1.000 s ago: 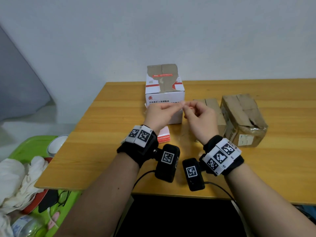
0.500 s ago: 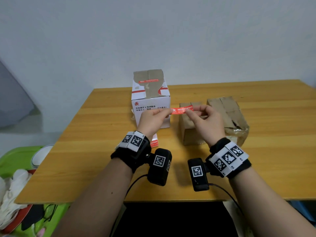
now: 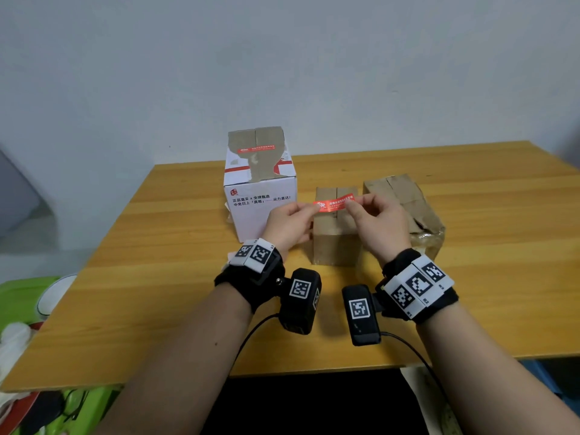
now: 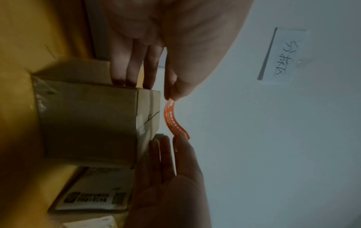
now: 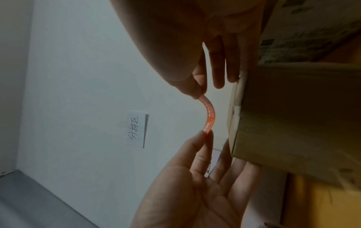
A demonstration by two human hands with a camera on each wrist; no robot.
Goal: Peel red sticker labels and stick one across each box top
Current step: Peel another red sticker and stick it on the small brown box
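Observation:
A red sticker (image 3: 334,203) is stretched between my two hands just above the top of the small brown box (image 3: 332,243). My left hand (image 3: 314,208) pinches its left end and my right hand (image 3: 351,206) pinches its right end. In the left wrist view the sticker (image 4: 173,121) curves free of the box (image 4: 87,120); the right wrist view shows the sticker (image 5: 210,114) apart from the box top (image 5: 293,123). The white box (image 3: 260,196) at back left carries a red sticker (image 3: 255,149) across its top. A crumpled brown box (image 3: 405,202) stands at the right.
The three boxes stand on a wooden table (image 3: 486,246) against a pale wall. Left of the table sits a green surface (image 3: 18,296) with white cloth and a bowl. A paper note (image 5: 136,129) hangs on the wall.
My hands have drawn apart from in front of the white box, spread the red sticker out between them and carried it right, over the small brown box.

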